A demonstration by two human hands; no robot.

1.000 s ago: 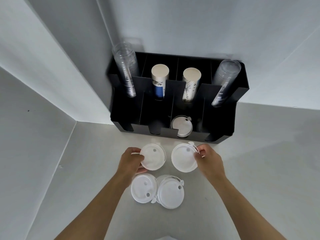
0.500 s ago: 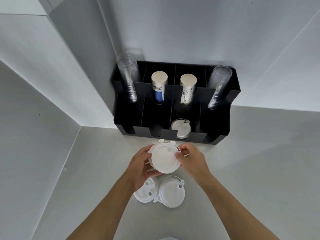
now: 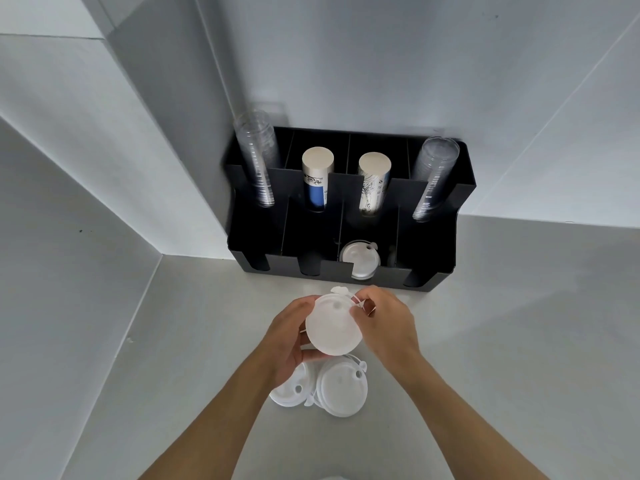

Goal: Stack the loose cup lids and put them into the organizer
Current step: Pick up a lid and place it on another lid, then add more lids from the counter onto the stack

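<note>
Both hands hold a small stack of white cup lids (image 3: pixel 332 327) above the counter, just in front of the black organizer (image 3: pixel 433 275). My left hand (image 3: pixel 287 337) grips the stack from the left and underneath. My right hand (image 3: pixel 384 323) pinches its upper right rim near the lid tabs. Below the hands, two more white lids lie on the counter, one at the left (image 3: pixel 294 389) partly hidden by my left hand, one at the right (image 3: pixel 343 389). Some lids (image 3: pixel 358 259) rest in the organizer's third lower slot.
The organizer stands in a corner against the white walls. Its upper slots hold two stacks of clear cups (image 3: pixel 258 161) (image 3: pixel 433 178) and two stacks of paper cups (image 3: pixel 316 178) (image 3: pixel 372 181). The grey counter (image 3: pixel 519 341) extends to the right and front.
One second ago each hand held a separate lid, side by side. The hands came together and the two lids now sit as one stack, raised slightly toward the organizer.
</note>
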